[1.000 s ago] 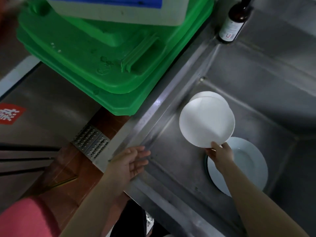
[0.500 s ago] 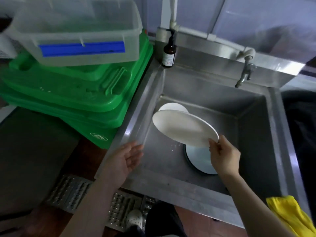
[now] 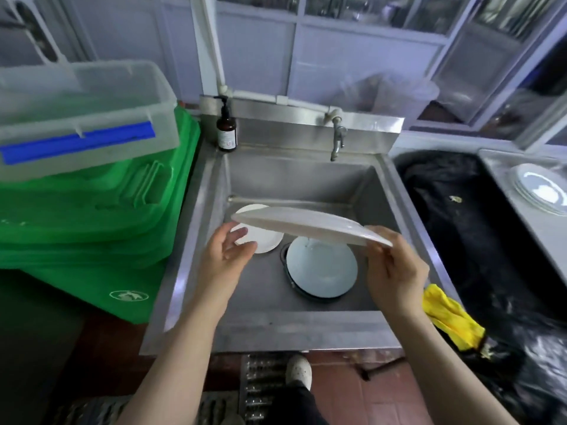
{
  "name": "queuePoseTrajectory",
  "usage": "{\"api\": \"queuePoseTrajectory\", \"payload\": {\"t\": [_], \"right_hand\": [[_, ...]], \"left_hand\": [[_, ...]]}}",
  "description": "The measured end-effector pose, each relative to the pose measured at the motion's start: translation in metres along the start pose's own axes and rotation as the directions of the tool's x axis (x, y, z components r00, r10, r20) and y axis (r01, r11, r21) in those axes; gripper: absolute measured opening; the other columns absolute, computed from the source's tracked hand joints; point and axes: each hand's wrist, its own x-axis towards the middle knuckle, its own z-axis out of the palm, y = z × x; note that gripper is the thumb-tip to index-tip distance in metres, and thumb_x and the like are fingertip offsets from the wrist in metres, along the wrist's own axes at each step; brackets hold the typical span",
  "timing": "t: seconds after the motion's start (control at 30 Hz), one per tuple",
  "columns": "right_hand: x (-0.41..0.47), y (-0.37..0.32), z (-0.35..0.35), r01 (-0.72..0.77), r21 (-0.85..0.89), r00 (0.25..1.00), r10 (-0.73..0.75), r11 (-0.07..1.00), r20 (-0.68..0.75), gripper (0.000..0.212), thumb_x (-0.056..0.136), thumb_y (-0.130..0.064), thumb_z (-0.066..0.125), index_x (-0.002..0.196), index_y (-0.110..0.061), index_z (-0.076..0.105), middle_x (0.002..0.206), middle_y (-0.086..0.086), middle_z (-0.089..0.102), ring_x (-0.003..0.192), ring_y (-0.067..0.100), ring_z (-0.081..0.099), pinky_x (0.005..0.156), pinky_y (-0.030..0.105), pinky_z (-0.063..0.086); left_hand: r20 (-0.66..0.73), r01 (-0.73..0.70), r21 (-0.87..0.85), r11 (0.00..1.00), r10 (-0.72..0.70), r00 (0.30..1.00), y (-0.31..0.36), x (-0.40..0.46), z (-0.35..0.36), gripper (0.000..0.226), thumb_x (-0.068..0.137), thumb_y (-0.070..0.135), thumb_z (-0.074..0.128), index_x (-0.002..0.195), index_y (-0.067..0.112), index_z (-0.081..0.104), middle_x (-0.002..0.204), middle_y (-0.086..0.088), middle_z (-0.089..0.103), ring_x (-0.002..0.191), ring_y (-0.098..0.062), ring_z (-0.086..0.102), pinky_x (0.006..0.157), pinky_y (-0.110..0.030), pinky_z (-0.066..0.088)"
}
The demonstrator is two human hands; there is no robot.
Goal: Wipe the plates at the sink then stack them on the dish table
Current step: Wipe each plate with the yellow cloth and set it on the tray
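My right hand [image 3: 394,268] pinches the right rim of a white plate [image 3: 303,223], held nearly level above the steel sink [image 3: 300,179]. My left hand [image 3: 225,254] is open with relaxed fingers just under the plate's left edge; whether it touches the plate I cannot tell. Two more plates lie in the basin: a small white one [image 3: 262,240] at the left and a larger one [image 3: 322,266] over the drain. A yellow cloth [image 3: 448,314] hangs at the sink's right front corner. Stacked white plates [image 3: 541,188] sit on the steel table at the far right.
Green bins [image 3: 98,216] with a clear plastic tub [image 3: 82,118] on top crowd the left side. A brown pump bottle [image 3: 226,130] stands on the sink's back left corner and a tap [image 3: 337,139] juts over the basin. A black-lined bin [image 3: 466,228] sits between sink and table.
The plate has been lifted and tipped from tilted to nearly level. My left hand has moved from the sink's left rim in under the plate's left edge. The view rose.
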Motion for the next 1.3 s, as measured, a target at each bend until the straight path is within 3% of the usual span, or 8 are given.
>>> {"api": "queuePoseTrajectory", "payload": {"t": [0.2,0.6,0.77,0.8,0.83,0.87,1.07,1.3], "right_hand": [[0.0,0.025,-0.013,0.014,0.058,1.0,-0.014,0.998,0.013,0.024,0.082,0.0,0.053,0.098,-0.008,0.069,0.095,-0.011,0.062,0.091,-0.007,0.055,0.08,0.003,0.04],[0.021,0.142,-0.046,-0.521,0.255,0.84,0.436,0.814,0.323,0.05,0.079,0.017,0.056,0.094,-0.029,0.071,0.099,-0.019,0.069,0.096,-0.005,0.063,0.085,0.015,0.048],[0.031,0.182,-0.05,-0.632,0.338,0.771,0.522,0.697,0.364,0.037,0.085,0.002,0.066,0.083,-0.034,0.071,0.081,-0.014,0.073,0.078,0.01,0.068,0.075,0.032,0.056],[0.033,0.189,-0.051,-0.65,0.327,0.755,0.537,0.686,0.376,0.033,0.086,-0.001,0.066,0.079,-0.033,0.07,0.073,-0.009,0.072,0.071,0.013,0.066,0.072,0.039,0.056],[0.033,0.195,-0.051,-0.666,0.311,0.74,0.546,0.678,0.393,0.027,0.087,-0.004,0.066,0.076,-0.029,0.069,0.067,-0.002,0.069,0.066,0.015,0.062,0.069,0.045,0.055],[0.033,0.201,-0.053,-0.678,0.289,0.724,0.55,0.676,0.415,0.022,0.088,-0.007,0.066,0.073,-0.023,0.067,0.063,0.005,0.065,0.063,0.017,0.058,0.066,0.048,0.054],[0.031,0.215,-0.062,-0.755,0.3,0.643,0.567,0.583,0.515,0.026,0.089,-0.01,0.064,0.069,-0.027,0.065,0.056,-0.007,0.055,0.051,0.007,0.048,0.047,0.022,0.044],[0.023,0.221,-0.069,-0.79,0.336,0.602,0.542,0.513,0.586,0.019,0.091,-0.012,0.062,0.085,-0.026,0.073,0.069,-0.004,0.065,0.059,0.005,0.054,0.052,0.02,0.049]], "left_hand": [[0.03,-0.208,0.193,0.959,0.207,0.978,0.009,0.001,0.035,0.042,0.086,-0.006,0.062,0.096,0.034,0.072,0.103,0.021,0.071,0.101,0.006,0.062,0.079,-0.006,0.044],[0.004,0.013,0.055,0.998,-0.013,1.0,-0.022,0.007,0.145,0.039,0.079,-0.022,0.057,0.09,0.01,0.076,0.078,0.014,0.074,0.079,-0.003,0.069,0.072,-0.011,0.052],[0.007,-0.042,0.464,0.885,0.044,0.999,-0.035,0.007,0.171,0.04,0.084,0.008,0.07,0.07,0.045,0.074,0.052,0.027,0.058,0.057,0.008,0.055,0.056,-0.003,0.038],[0.004,-0.049,0.528,0.848,0.055,0.998,-0.032,0.006,0.178,0.018,0.084,0.012,0.071,0.073,0.024,0.065,0.04,0.02,0.044,0.043,0.002,0.043,0.045,-0.007,0.031],[-0.018,-0.032,0.589,0.808,0.053,0.998,-0.037,0.006,0.182,0.059,0.085,0.014,0.071,0.039,0.03,0.038,0.035,0.014,0.035,0.037,-0.003,0.034,0.039,-0.012,0.027],[0.005,-0.025,0.623,0.782,0.027,1.0,-0.039,0.005,0.184,0.053,0.085,0.016,0.07,0.036,0.029,0.053,0.034,0.011,0.032,0.036,-0.005,0.031,0.038,-0.014,0.025],[0.049,0.126,0.449,0.885,-0.165,0.985,-0.04,-0.015,0.197,0.009,0.092,0.025,0.062,0.083,0.026,0.066,0.082,0.013,0.072,0.074,0.0,0.064,0.067,-0.019,0.045],[0.193,0.387,0.12,0.914,-0.404,0.894,-0.043,-0.024,0.205,0.03,0.094,0.002,0.052,0.114,0.024,0.06,0.106,0.006,0.073,0.094,-0.011,0.07,0.064,-0.025,0.057]]}}
